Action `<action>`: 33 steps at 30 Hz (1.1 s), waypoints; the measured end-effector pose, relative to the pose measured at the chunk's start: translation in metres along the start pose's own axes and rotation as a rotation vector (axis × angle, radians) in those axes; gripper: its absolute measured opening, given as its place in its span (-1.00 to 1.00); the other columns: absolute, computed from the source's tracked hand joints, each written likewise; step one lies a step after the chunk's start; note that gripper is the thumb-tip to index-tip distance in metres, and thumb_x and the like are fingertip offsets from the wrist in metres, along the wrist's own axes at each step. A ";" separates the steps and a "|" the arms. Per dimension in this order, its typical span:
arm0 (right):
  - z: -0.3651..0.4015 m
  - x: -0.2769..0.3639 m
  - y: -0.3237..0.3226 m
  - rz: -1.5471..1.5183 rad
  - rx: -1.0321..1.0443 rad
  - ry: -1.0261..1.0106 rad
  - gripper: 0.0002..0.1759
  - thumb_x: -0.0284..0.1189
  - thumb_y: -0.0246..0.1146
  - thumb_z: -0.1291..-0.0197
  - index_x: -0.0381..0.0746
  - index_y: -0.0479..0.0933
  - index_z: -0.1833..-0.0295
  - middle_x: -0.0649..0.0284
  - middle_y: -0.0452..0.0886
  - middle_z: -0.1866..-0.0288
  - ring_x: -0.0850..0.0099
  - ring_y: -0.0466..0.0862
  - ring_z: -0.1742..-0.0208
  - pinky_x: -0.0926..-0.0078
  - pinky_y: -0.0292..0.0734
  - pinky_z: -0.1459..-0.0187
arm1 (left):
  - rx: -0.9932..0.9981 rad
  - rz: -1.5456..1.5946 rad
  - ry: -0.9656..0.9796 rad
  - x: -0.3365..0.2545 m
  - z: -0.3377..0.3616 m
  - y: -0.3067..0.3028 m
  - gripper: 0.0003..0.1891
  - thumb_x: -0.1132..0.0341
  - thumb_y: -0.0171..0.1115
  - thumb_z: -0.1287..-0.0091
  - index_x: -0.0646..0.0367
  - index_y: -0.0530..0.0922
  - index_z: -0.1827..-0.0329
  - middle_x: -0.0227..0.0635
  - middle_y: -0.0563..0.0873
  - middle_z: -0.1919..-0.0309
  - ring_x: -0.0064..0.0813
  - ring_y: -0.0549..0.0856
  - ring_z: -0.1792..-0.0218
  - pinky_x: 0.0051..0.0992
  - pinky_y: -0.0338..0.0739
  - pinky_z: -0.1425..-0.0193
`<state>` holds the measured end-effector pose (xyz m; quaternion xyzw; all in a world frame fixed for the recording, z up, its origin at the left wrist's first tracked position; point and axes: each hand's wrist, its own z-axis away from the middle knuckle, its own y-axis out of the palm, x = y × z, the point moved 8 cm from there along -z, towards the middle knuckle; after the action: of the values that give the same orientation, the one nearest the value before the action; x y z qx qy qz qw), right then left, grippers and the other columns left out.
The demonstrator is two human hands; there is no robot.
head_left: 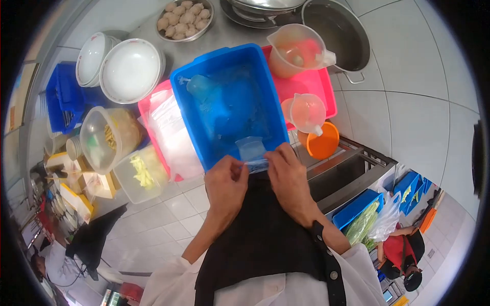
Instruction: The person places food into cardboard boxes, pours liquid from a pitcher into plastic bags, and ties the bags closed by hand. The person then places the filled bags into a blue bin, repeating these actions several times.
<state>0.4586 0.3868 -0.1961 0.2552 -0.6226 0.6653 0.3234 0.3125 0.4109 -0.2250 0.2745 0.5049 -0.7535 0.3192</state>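
Both my hands pinch the top edge of a small clear plastic bag (pixel 251 151) at the near rim of a blue plastic tub (pixel 227 64). My left hand (pixel 225 183) grips the bag's left end and my right hand (pixel 288 173) grips its right end. The bag hangs partly inside the tub, which holds other clear filled bags (pixel 199 86). I wear a black apron over a white shirt.
A pink tray (pixel 319 84) lies under the tub, with two clear measuring jugs (pixel 296 51), an orange cup (pixel 323 143) and a stack of plastic bags (pixel 173 135). White bowls (pixel 130 69), a bowl of meatballs (pixel 185 18), a dark pot (pixel 337 33) and food tubs (pixel 109 135) surround it.
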 end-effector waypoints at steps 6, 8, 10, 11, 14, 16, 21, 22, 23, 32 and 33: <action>0.001 -0.016 0.011 -0.127 0.053 0.072 -0.78 -0.76 0.20 -0.02 -0.38 0.53 0.17 0.09 0.48 0.33 0.08 0.62 0.31 0.28 0.54 0.32 | 0.086 -0.027 0.098 -0.002 0.002 0.012 -0.83 0.46 0.42 -0.15 0.29 0.55 0.44 -0.20 0.65 0.60 -0.40 0.66 0.59 -0.47 0.51 0.47; 0.002 -0.017 0.009 -0.193 0.037 0.113 -0.78 -0.76 0.20 -0.03 -0.37 0.54 0.17 0.09 0.49 0.36 0.09 0.62 0.33 0.30 0.53 0.34 | 0.095 0.011 0.071 0.001 0.004 0.010 -0.83 0.46 0.42 -0.14 0.29 0.55 0.44 -0.21 0.65 0.60 -0.41 0.65 0.59 -0.48 0.51 0.47; 0.004 -0.015 0.005 -0.258 0.022 0.158 -0.79 -0.76 0.20 -0.04 -0.37 0.54 0.17 0.09 0.50 0.39 0.09 0.61 0.35 0.32 0.52 0.35 | 0.106 0.049 0.044 0.004 0.008 0.009 -0.82 0.46 0.43 -0.14 0.29 0.55 0.44 -0.21 0.65 0.60 -0.43 0.65 0.60 -0.48 0.51 0.47; 0.005 -0.011 0.004 -0.184 0.059 0.150 -0.78 -0.76 0.21 -0.05 -0.37 0.54 0.16 0.07 0.50 0.37 0.08 0.61 0.35 0.30 0.52 0.35 | 0.090 0.087 0.032 0.006 0.010 0.007 -0.82 0.46 0.44 -0.14 0.29 0.55 0.44 -0.22 0.64 0.61 -0.44 0.65 0.60 -0.49 0.51 0.47; 0.005 -0.006 0.005 -0.059 0.057 0.058 -0.78 -0.76 0.21 -0.07 -0.37 0.54 0.14 0.05 0.51 0.33 0.06 0.62 0.34 0.25 0.53 0.33 | 0.036 0.111 0.038 0.005 0.011 0.003 -0.82 0.47 0.44 -0.13 0.30 0.55 0.44 -0.23 0.64 0.61 -0.46 0.64 0.61 -0.50 0.52 0.47; 0.006 0.001 0.004 -0.010 0.021 -0.024 -0.79 -0.75 0.21 -0.08 -0.37 0.54 0.13 0.05 0.52 0.31 0.04 0.62 0.33 0.22 0.54 0.32 | -0.003 0.095 0.052 0.002 0.012 0.000 -0.82 0.47 0.44 -0.13 0.30 0.55 0.44 -0.24 0.64 0.61 -0.48 0.63 0.61 -0.50 0.52 0.47; -0.002 0.006 0.006 0.180 0.030 -0.029 -0.83 -0.67 0.19 -0.16 -0.39 0.54 0.11 0.00 0.52 0.22 0.00 0.63 0.26 0.12 0.54 0.27 | -0.002 -0.051 0.086 -0.005 0.008 -0.001 -0.83 0.42 0.42 -0.15 0.29 0.57 0.44 -0.18 0.66 0.58 -0.34 0.66 0.56 -0.37 0.52 0.42; -0.004 0.006 0.006 0.178 0.026 -0.039 -0.83 -0.67 0.19 -0.16 -0.39 0.54 0.11 0.00 0.52 0.22 0.00 0.63 0.26 0.12 0.54 0.27 | -0.013 -0.052 0.091 -0.003 0.007 -0.001 -0.83 0.42 0.42 -0.15 0.29 0.57 0.44 -0.18 0.66 0.58 -0.34 0.66 0.56 -0.37 0.52 0.42; -0.007 -0.002 0.009 0.106 0.051 0.016 -0.81 -0.69 0.17 -0.14 -0.38 0.55 0.11 -0.01 0.53 0.19 -0.01 0.63 0.22 0.11 0.55 0.23 | -0.049 -0.110 0.141 -0.004 0.004 -0.003 -0.83 0.41 0.42 -0.16 0.28 0.58 0.43 -0.16 0.66 0.56 -0.29 0.66 0.55 -0.32 0.51 0.40; -0.009 -0.003 0.031 0.026 -0.044 -0.300 -0.78 -0.56 0.11 -0.11 -0.35 0.55 0.13 -0.05 0.57 0.09 -0.01 0.59 0.04 0.13 0.53 0.08 | 0.021 0.076 0.317 0.001 -0.021 -0.012 -0.80 0.40 0.40 -0.19 0.24 0.60 0.55 -0.20 0.63 0.71 -0.42 0.58 0.71 -0.37 0.44 0.52; -0.015 -0.006 0.045 0.112 0.042 -0.267 -0.77 -0.54 0.12 -0.13 -0.35 0.54 0.11 -0.04 0.56 0.08 0.01 0.60 0.04 0.14 0.54 0.09 | 0.021 -0.023 0.411 0.001 -0.025 -0.013 -0.81 0.42 0.42 -0.17 0.27 0.61 0.56 -0.21 0.65 0.70 -0.47 0.61 0.69 -0.43 0.46 0.54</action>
<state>0.4300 0.4005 -0.2313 0.3131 -0.6592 0.6554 0.1945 0.3041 0.4379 -0.2262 0.4199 0.5547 -0.6905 0.1981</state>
